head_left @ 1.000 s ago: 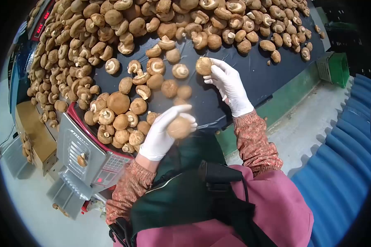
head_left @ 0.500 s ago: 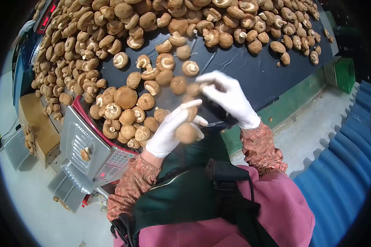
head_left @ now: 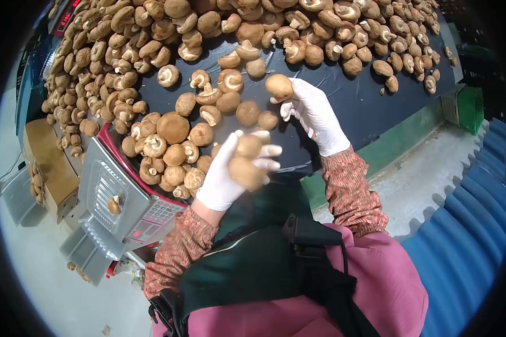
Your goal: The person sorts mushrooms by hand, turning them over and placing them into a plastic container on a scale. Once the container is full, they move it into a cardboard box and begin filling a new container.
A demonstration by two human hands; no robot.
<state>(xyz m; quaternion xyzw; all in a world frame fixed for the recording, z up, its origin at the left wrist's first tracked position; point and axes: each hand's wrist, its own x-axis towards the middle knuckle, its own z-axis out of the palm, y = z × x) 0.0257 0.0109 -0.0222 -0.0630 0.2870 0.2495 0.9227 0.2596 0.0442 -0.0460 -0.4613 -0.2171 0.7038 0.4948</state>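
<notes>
My left hand (head_left: 222, 178), in a white glove, is turned palm up at the near edge of the dark table and holds two shiitake mushrooms, blurred by motion. My right hand (head_left: 316, 115), also gloved, pinches one shiitake mushroom (head_left: 279, 86) between thumb and fingers above the table. Several loose mushrooms (head_left: 247, 113) lie between and beyond the hands. To the left of my left hand is a cluster of mushrooms, with a large brown cap (head_left: 172, 128) among them.
A scale (head_left: 157, 216) with a clear plastic tray (head_left: 104, 188) stands at the left, one mushroom piece in the tray. A large mushroom pile (head_left: 101, 67) covers the table's far and left sides. A cardboard box (head_left: 53, 163), green bin (head_left: 469, 109) and blue corrugated sheet (head_left: 466, 224) flank the table.
My right hand has lifted a mushroom and moved slightly up and away from my left hand. The left hand has turned more palm up, with two mushrooms now showing in it.
</notes>
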